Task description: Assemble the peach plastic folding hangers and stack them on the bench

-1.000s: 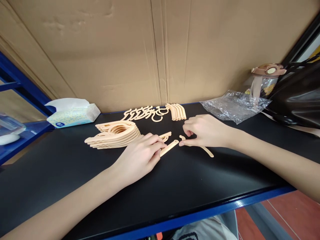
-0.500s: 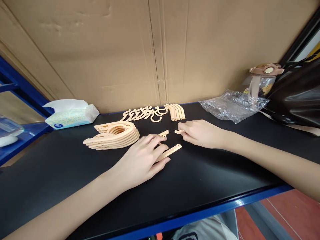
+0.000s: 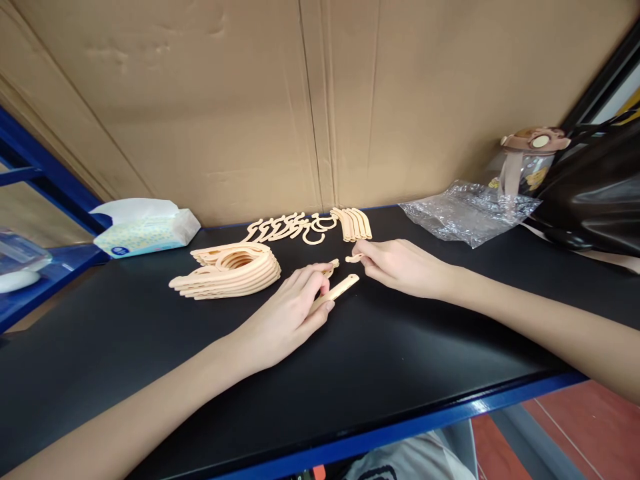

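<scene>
My left hand [image 3: 295, 310] is closed around a beige plastic hanger piece [image 3: 343, 288], its straight arm pointing up and right between thumb and fingers. Another end of beige plastic [image 3: 334, 265] pokes out past the fingertips; the palm hides how the two join. In a pinch, my right hand [image 3: 390, 265] holds a small beige hook [image 3: 354, 258], its tip facing the left hand's piece with a small gap between. To the left lies a stack of folded beige hangers [image 3: 235, 273]. Behind the hands are several loose hooks [image 3: 280, 227] and a row of curved hanger arms [image 3: 353, 225].
A tissue pack [image 3: 150, 230] sits at the back left of the black table [image 3: 390, 373]. At the back right are a crumpled clear plastic bag [image 3: 460, 213], a drink bottle [image 3: 530, 160] and a dark bag [image 3: 600, 187]. Cardboard [image 3: 225, 113] stands behind.
The left hand's fingers have closed more around the hanger piece, and its arm has tilted up. My right hand has shifted slightly left with the hook, which shows more.
</scene>
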Available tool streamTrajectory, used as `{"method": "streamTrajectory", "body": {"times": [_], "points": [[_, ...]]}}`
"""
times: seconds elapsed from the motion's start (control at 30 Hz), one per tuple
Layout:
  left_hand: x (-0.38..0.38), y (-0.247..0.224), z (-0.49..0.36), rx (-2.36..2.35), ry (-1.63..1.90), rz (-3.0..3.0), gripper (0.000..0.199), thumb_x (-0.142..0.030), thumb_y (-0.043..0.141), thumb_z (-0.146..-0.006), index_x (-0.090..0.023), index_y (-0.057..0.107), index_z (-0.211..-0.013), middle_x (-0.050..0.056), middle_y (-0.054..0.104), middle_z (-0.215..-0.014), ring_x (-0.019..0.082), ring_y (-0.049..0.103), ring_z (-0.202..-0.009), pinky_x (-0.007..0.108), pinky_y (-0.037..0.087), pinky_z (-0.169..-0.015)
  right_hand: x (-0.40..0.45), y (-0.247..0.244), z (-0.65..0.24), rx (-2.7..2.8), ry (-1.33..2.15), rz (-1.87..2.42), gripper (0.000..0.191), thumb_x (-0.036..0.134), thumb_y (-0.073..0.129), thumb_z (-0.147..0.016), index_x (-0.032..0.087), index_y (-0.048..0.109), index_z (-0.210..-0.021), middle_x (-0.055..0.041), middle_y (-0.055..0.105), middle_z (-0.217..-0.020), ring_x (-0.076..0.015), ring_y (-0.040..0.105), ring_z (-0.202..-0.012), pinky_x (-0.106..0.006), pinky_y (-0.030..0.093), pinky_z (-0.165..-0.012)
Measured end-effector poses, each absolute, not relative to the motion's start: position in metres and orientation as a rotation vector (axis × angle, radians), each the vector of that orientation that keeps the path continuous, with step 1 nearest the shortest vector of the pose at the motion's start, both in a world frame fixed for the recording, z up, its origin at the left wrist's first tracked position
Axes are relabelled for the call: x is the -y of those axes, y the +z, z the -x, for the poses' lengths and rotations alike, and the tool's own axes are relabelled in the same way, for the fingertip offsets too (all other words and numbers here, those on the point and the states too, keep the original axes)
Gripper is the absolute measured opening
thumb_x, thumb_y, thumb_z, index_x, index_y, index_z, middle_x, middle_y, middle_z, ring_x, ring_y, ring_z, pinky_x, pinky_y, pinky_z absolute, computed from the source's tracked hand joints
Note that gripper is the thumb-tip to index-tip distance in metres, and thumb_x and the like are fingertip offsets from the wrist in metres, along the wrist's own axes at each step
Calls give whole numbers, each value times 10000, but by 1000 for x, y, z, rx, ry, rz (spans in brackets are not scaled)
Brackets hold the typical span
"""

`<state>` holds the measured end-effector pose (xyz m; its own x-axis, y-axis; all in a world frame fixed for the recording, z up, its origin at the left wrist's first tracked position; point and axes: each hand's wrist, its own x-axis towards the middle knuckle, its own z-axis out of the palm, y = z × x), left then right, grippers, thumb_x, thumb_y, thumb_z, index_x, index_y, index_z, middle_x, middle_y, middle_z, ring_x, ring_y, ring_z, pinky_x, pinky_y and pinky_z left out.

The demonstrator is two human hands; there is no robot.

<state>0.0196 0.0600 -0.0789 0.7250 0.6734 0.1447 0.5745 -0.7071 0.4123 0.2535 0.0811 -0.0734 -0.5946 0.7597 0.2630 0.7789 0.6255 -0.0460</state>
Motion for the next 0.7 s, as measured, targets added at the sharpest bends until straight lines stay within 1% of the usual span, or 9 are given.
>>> {"method": "streamTrajectory", "body": {"times": [0.1, 0.2, 0.3, 0.43, 0.6, 0.7], "points": [[-60, -81, -19, -1006, 479, -2520, 85, -280, 336, -965, -229, 386, -918, 67, 409, -1354, 177, 306, -1333, 388, 354, -1045, -80, -74, -254, 2569, -46, 1267, 81, 210, 339, -910, 192, 419, -917, 0, 544, -723, -115, 437, -540, -239, 267, -521], [-61, -83, -19, -1022, 536, -2464, 109, -309, 323, -970, -234, 377, -913, 49, 376, -1381, 182, 285, -1343, 396, 344, -1047, -81, -75, -254, 2530, 101, 1238, 116, 253, 332, -928, 201, 431, -898, 21, 516, -685, -112, 449, -554, -234, 283, -546], [-61, -84, -19, -1016, 550, -2444, 124, -328, 321, -971, -236, 376, -907, 42, 360, -1390, 190, 278, -1346, 409, 337, -1047, -83, -77, -255, 2506, 250, 1196, 163, 249, 341, -927, 197, 473, -850, 40, 465, -620, -98, 427, -541, -230, 288, -559], [-61, -82, -19, -1012, 503, -2428, 122, -329, 313, -973, -236, 377, -925, 49, 347, -1390, 190, 259, -1354, 416, 325, -1061, -86, -79, -254, 2463, 477, 1131, 184, 237, 385, -912, 178, 530, -818, 54, 432, -591, -79, 377, -527, -219, 283, -546], [-61, -82, -18, -987, 487, -2493, 175, -337, 301, -977, -229, 439, -984, 46, 330, -1392, 213, 278, -1341, 416, 317, -1077, -88, -83, -252, 2402, 705, 1000, 301, 407, 440, -911, 162, 498, -746, 63, 356, -599, -70, 314, -538, -209, 250, -502], [-62, -84, -17, -983, 461, -2561, 235, -334, 287, -983, -225, 495, -1000, 25, 297, -1421, 199, 313, -1318, 385, 306, -1090, -89, -85, -252, 2398, 748, 936, 321, 435, 438, -913, 166, 473, -742, 63, 352, -610, -70, 315, -549, -205, 248, -503]]}}
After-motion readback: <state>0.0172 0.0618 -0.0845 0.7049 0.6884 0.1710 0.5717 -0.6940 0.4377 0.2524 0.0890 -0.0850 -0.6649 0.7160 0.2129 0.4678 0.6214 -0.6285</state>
